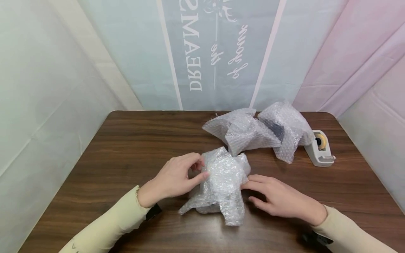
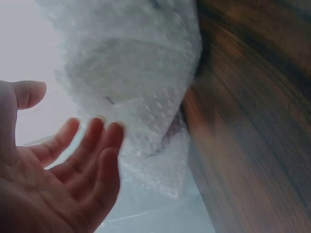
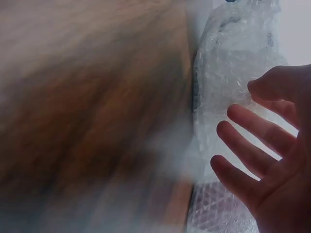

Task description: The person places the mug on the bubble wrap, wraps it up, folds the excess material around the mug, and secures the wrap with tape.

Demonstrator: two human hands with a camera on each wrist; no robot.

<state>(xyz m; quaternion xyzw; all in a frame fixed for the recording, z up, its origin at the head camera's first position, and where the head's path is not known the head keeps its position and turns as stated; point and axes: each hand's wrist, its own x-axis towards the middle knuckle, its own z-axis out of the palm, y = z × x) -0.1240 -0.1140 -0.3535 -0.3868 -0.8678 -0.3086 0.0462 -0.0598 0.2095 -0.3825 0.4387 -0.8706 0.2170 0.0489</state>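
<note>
A bundle of bubble wrap (image 1: pixel 223 179) sits on the table in front of me, with loose flaps sticking out toward the near edge. What it wraps is hidden. My left hand (image 1: pixel 178 175) is at its left side, fingers loosely bent and the thumb tip right at the plastic. In the left wrist view the left fingers (image 2: pixel 109 141) overlap the wrap without closing round it. On the right side, my right hand (image 1: pixel 278 196) has its fingertips close against the bundle's edge. Spread, relaxed right fingers (image 3: pixel 248 145) show beside the wrap in the right wrist view.
Behind the bundle lie another bubble-wrapped bundle (image 1: pixel 243 128) and one more (image 1: pixel 286 126) with something dark showing. A white tape dispenser (image 1: pixel 319 149) with yellowish tape stands at the right. A fabric backdrop with lettering (image 1: pixel 215 52) hangs beyond the brown wooden table (image 1: pixel 152 135).
</note>
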